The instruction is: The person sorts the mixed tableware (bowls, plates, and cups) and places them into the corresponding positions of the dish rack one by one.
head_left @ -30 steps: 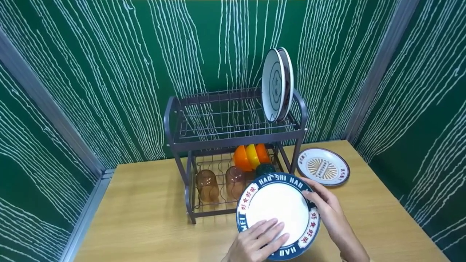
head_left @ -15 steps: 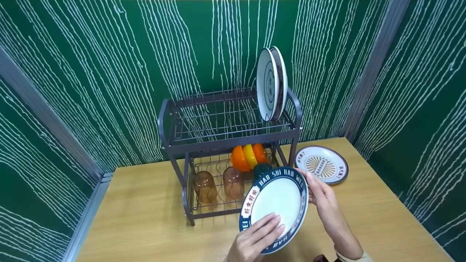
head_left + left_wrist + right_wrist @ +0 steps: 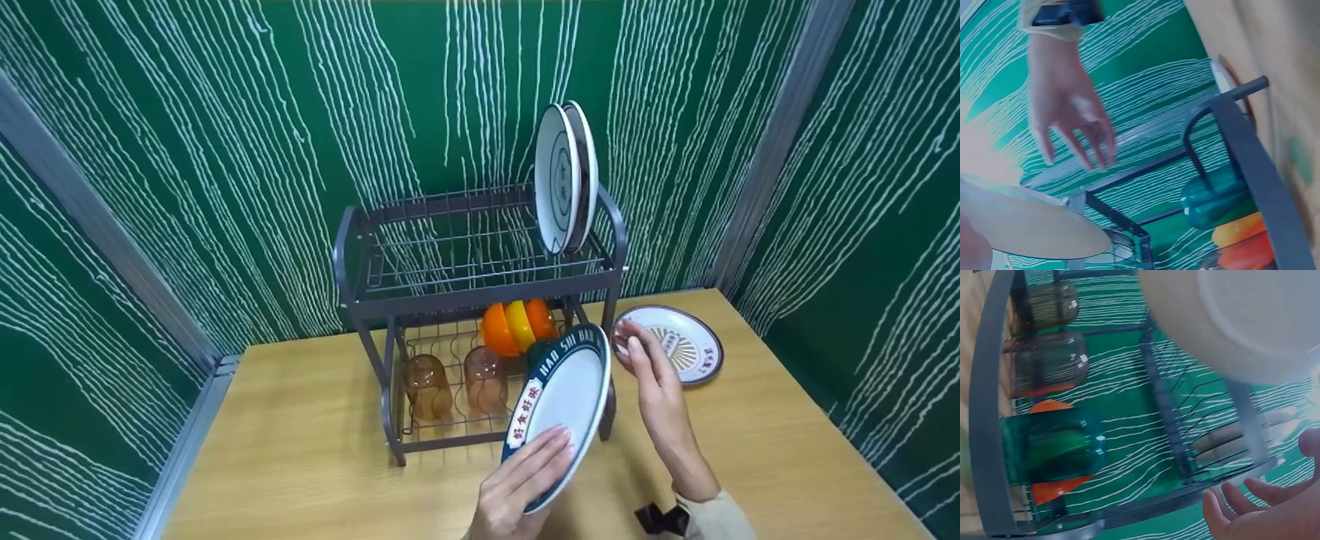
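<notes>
My left hand [image 3: 517, 484] holds a white plate with a dark blue lettered rim [image 3: 566, 401], fingers flat on its face and the thumb hidden behind. The plate is tilted steeply in front of the rack's right side. To the right of it, my right hand [image 3: 660, 394] is apart from the rim, fingers loosely bent with nothing in them. In the right wrist view the plate's pale underside [image 3: 1230, 332] fills the top right, above my right fingers. Two plates [image 3: 556, 180] stand on edge at the right end of the upper tier of a dark dish rack [image 3: 480, 294].
Orange and yellow bowls [image 3: 517, 328] sit on the lower tier, beside amber glasses [image 3: 427, 386] and a green glass [image 3: 1055, 447]. Another patterned plate [image 3: 697, 349] lies on the wooden table [image 3: 300, 450], right of the rack. Green walls enclose the table.
The plate has turned from facing up to nearly edge-on, still in my left hand. My right hand has let go of its rim and drawn off to the right.
</notes>
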The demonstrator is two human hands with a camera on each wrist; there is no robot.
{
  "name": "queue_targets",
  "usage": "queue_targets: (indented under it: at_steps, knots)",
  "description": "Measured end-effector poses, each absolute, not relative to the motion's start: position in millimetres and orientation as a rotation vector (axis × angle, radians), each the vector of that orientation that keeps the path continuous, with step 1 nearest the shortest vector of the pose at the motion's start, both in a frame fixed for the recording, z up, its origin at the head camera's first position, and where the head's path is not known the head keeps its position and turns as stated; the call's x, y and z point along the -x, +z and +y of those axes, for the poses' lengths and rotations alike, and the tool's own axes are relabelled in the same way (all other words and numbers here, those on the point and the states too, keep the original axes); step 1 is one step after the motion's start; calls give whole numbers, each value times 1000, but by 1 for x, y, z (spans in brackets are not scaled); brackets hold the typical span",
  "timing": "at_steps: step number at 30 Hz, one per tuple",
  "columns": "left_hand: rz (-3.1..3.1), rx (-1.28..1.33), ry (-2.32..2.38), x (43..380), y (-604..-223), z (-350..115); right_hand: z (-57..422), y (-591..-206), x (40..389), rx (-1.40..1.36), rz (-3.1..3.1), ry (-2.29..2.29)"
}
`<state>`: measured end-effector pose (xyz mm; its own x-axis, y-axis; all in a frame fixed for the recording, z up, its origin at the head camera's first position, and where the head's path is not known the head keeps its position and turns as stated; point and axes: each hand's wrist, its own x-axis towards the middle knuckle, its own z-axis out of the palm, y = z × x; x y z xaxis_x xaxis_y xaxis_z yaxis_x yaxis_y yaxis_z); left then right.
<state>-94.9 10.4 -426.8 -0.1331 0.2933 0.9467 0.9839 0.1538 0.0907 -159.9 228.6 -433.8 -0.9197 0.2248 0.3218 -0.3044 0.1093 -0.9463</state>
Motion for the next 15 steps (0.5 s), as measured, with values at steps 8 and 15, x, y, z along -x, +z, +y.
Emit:
queue_targets:
  at_steps: [8, 15]
  knots:
    - [-1385, 1093, -1121, 95, -403, 13, 230, -448, 185, 0, -2098, 1815]
    - [-1323, 979, -1330, 99, -401, 15, 229, -456, 204, -27, -2118, 1853]
